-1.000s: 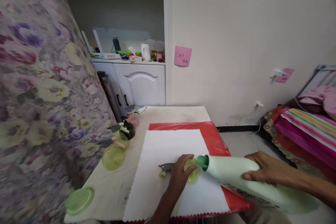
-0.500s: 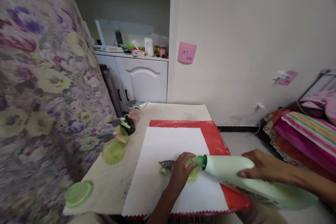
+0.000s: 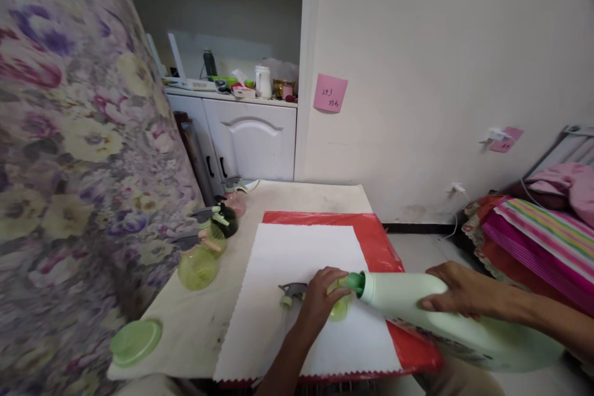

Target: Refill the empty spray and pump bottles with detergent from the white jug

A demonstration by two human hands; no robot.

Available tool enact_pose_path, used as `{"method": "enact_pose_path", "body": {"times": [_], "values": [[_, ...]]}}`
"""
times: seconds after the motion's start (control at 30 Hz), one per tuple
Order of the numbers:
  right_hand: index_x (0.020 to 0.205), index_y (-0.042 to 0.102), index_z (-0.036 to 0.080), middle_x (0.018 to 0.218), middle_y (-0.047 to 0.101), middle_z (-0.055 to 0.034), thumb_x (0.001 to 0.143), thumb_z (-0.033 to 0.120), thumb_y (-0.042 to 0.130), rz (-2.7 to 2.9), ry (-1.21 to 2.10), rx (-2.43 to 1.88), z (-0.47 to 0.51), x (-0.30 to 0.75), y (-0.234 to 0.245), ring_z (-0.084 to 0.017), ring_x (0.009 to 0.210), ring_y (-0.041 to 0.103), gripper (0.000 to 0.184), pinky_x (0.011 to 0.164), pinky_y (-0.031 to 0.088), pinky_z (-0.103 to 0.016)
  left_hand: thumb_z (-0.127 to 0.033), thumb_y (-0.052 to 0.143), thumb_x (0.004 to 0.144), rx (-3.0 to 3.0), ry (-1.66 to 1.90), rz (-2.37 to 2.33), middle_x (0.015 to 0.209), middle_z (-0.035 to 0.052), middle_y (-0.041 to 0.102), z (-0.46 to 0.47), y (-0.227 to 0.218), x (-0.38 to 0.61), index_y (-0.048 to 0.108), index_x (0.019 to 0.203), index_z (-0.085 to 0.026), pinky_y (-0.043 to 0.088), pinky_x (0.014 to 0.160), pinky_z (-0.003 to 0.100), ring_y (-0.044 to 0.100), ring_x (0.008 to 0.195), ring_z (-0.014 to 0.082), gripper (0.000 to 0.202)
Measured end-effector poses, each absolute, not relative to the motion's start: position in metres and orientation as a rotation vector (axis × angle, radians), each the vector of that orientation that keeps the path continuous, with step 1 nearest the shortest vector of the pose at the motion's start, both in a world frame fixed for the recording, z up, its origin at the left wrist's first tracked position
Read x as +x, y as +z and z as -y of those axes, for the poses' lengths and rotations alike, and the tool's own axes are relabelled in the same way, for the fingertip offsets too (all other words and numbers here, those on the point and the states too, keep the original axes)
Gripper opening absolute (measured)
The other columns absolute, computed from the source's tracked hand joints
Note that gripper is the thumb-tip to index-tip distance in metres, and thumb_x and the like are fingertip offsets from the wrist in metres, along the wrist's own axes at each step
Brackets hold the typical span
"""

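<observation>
My right hand (image 3: 457, 291) grips a large pale green jug (image 3: 403, 291), tilted nearly on its side with its green spout (image 3: 356, 283) pointing left. That spout meets the mouth of a small yellow-green spray bottle (image 3: 339, 309) standing on a white cloth (image 3: 297, 247). Around the neck of the small bottle, my left hand (image 3: 325, 291) is closed, hiding part of it. Left of this hand a grey and green spray head (image 3: 292, 292) lies on the cloth. Whether liquid runs from the spout I cannot tell.
Several spray bottles line the table's left edge, among them a yellow-green one (image 3: 198, 267) and a dark one (image 3: 225, 221). A green lid (image 3: 135, 342) lies at the near left corner. Red sheeting (image 3: 378, 241) is under the cloth. A floral curtain (image 3: 83, 167) hangs at left.
The view has shifted very slightly. Both hands, the jug and the small spray bottle keep nearly the same positions.
</observation>
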State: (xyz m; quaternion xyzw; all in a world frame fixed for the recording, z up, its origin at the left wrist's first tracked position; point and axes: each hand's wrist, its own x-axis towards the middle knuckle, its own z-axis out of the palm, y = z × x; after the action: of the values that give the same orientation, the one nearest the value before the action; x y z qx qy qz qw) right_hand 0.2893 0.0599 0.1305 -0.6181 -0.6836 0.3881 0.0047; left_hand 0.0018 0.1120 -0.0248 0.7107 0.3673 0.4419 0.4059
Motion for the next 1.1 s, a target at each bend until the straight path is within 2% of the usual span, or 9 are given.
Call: {"method": "enact_pose_path", "body": {"times": [0.5, 0.7, 0.87, 1.1], "values": [[0.081, 0.06, 0.015, 0.052, 0.053, 0.0021, 0.073, 0.058, 0.063, 2.169, 1.2, -1.947, -0.062, 0.287, 0.138, -0.01, 0.042, 0.048, 0.043, 0.036, 0.033, -0.019, -0.029, 0.067, 0.076, 1.767, 1.09, -0.902, 0.096, 0.0046, 0.072, -0.115, -0.018, 0.001, 0.074, 0.094, -0.025, 0.046, 0.088, 0.035, 0.062, 0.095, 0.0231, 0.02], [0.079, 0.059, 0.017, 0.053, 0.054, 0.0013, 0.073, 0.057, 0.062, 2.176, 1.193, -1.948, -0.063, 0.287, 0.139, -0.011, 0.043, 0.048, 0.041, 0.037, 0.032, -0.02, -0.028, 0.067, 0.076, 1.76, 1.097, -0.908, 0.095, 0.005, 0.072, -0.115, -0.018, 0.002, 0.074, 0.093, -0.022, 0.045, 0.087, 0.034, 0.062, 0.094, 0.0237, 0.02], [0.077, 0.057, 0.018, 0.052, 0.052, 0.0013, 0.075, 0.052, 0.062, 2.178, 1.192, -1.945, -0.063, 0.285, 0.141, -0.012, 0.043, 0.048, 0.035, 0.037, 0.032, -0.021, -0.029, 0.066, 0.076, 1.762, 1.102, -0.905, 0.095, 0.0045, 0.072, -0.116, -0.018, 0.003, 0.074, 0.094, -0.023, 0.045, 0.086, 0.034, 0.062, 0.093, 0.0232, 0.02], [0.078, 0.057, 0.017, 0.053, 0.052, 0.002, 0.075, 0.052, 0.062, 2.188, 1.2, -1.955, -0.063, 0.285, 0.144, -0.011, 0.044, 0.048, 0.036, 0.037, 0.032, -0.019, -0.027, 0.067, 0.077, 1.763, 1.095, -0.898, 0.096, 0.0046, 0.072, -0.116, -0.019, 0.003, 0.073, 0.094, -0.024, 0.045, 0.086, 0.033, 0.062, 0.093, 0.0225, 0.019]]}}
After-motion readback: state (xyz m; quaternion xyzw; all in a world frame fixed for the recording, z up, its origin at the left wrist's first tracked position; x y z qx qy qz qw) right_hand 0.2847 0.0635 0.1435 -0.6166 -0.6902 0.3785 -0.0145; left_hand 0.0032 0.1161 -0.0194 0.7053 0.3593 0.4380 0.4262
